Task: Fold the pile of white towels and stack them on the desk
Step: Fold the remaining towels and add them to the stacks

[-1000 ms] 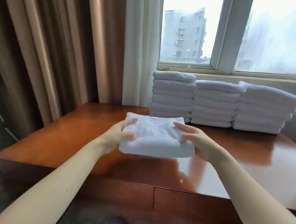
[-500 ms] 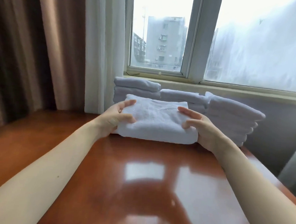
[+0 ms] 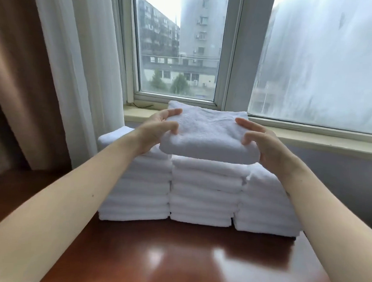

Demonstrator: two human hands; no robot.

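So I've got the folded towel (image 3: 206, 137) clamped at both ends, left hand (image 3: 157, 133) and right hand (image 3: 264, 147) curled round it, center frame right above the middle stack (image 3: 203, 195) of three on the counter (image 3: 196, 260).

One head-worn view looks forward and slightly down across the tabletop (image 3: 196, 260) toward its far edge. It faces the window (image 3: 179, 54), close above the forearms.

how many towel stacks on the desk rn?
3, in a row: left stack, middle stack, right stack. The left hand and right hand hold another folded towel over the middle stack. More behind could be hidden.
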